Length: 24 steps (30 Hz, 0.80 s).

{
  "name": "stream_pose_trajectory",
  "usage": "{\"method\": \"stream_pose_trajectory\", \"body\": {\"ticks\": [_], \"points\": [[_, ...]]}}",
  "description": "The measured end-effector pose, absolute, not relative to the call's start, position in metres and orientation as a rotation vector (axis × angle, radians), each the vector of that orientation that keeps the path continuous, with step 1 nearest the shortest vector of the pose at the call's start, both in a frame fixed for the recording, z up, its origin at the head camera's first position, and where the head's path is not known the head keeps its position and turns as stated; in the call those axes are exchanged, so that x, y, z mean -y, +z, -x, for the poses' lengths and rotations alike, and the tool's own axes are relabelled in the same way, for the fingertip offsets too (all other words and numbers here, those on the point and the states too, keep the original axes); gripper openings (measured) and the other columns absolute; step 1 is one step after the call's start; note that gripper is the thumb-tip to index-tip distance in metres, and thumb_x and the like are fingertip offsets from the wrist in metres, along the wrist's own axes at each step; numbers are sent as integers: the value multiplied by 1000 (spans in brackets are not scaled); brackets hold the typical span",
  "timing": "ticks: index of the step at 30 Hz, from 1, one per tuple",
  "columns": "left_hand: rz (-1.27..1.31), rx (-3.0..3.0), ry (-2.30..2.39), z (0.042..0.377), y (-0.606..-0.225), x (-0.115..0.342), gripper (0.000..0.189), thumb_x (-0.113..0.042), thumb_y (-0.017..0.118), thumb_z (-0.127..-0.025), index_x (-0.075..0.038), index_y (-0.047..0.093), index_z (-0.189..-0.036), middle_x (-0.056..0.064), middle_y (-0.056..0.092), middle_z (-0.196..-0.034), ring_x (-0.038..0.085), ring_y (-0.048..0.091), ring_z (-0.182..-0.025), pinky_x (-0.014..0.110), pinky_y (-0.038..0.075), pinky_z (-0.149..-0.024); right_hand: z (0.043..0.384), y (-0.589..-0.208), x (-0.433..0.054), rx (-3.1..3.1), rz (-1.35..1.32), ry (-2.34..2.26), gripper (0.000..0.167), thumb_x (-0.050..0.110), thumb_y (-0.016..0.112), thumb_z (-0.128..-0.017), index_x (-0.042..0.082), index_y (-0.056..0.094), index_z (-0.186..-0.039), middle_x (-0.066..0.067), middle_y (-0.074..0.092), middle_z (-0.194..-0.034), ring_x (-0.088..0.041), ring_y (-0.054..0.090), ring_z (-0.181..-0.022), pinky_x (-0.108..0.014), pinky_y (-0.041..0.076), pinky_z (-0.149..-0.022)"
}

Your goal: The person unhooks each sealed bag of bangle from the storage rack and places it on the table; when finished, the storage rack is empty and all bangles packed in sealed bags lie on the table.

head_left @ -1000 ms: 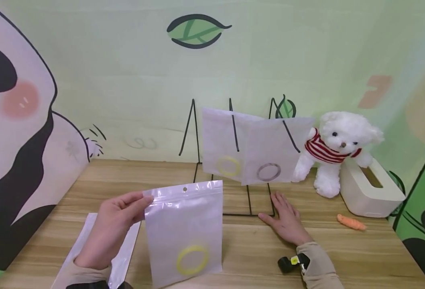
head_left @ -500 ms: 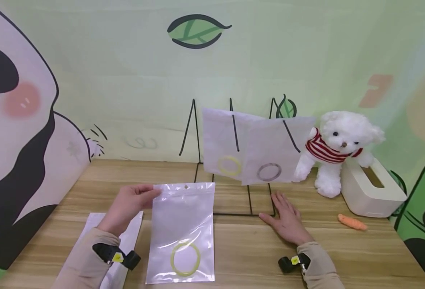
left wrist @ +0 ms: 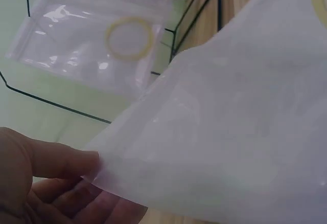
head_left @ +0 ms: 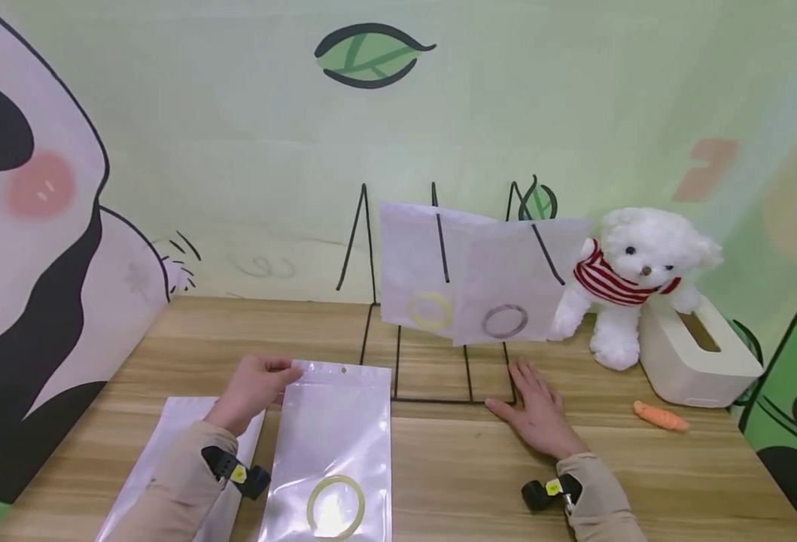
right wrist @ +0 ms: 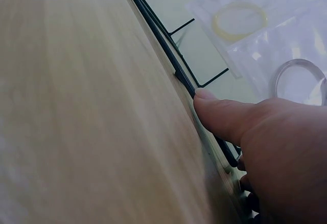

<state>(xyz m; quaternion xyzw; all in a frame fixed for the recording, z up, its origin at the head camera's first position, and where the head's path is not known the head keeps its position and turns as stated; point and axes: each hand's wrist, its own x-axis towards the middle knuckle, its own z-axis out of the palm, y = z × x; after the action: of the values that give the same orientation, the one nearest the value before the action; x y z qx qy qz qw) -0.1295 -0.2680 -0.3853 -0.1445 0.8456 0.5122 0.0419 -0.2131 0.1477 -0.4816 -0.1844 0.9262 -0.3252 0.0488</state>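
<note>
My left hand (head_left: 252, 395) pinches the top left corner of a clear-fronted zip bag (head_left: 330, 436) holding a yellow ring (head_left: 336, 506). In the left wrist view, thumb and fingers grip the edge of this bag (left wrist: 214, 127). My right hand (head_left: 539, 414) lies spread at the front right corner of a black wire display rack (head_left: 432, 401), its thumb (right wrist: 219, 116) against the base wire in the right wrist view. Two similar bags hang on the rack's prongs: one with a yellow ring (head_left: 412, 252), one with a greyish-purple ring (head_left: 500, 263). The left prong (head_left: 352, 237) carries nothing.
Another whitish bag (head_left: 161, 444) lies on the table under my left forearm. At the right are a white teddy bear (head_left: 618, 331) in a striped shirt, a white tissue box (head_left: 699, 376) and a small orange carrot-shaped piece (head_left: 660, 416). A printed wall (head_left: 235, 150) stands behind.
My left hand has lowered the zip bag toward the table, and the bag has leaned back from upright to a flatter tilt. My right hand has stayed at the rack's corner.
</note>
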Motion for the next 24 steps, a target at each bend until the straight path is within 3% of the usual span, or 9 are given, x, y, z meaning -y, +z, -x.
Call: {"method": "stream_pose_trajectory", "body": {"ticks": [7, 14, 24], "points": [[416, -2656, 1435, 132, -390, 269, 24, -10, 61, -94, 10, 66, -107, 13, 64, -90, 18, 60, -71, 37, 54, -66, 211, -478, -149, -2827, 541, -989, 88, 51, 58, -93, -3, 21, -152, -25, 14, -158, -41, 6, -145, -68, 7, -105], [268, -2770, 1266, 132, -396, 276, 11, -1, 59, -92, 5, 68, -88, 6, 58, -69, 18, 56, -58, 30, 47, -53, 212, -479, -150, -2825, 548, -989, 88, 52, 57, -93, -3, 21, -152, -24, 14, -158, -41, 5, -145, -68, 7, -105], [241, -2826, 1160, 131, -405, 289, 9, 0, 62, -89, 3, 67, -83, 3, 54, -62, 13, 49, -48, 29, 44, -47, 213, -481, -149, -2825, 562, -986, 88, 51, 58, -93, -3, 21, -152, -24, 14, -158, -41, 5, -145, -69, 7, -105]]}}
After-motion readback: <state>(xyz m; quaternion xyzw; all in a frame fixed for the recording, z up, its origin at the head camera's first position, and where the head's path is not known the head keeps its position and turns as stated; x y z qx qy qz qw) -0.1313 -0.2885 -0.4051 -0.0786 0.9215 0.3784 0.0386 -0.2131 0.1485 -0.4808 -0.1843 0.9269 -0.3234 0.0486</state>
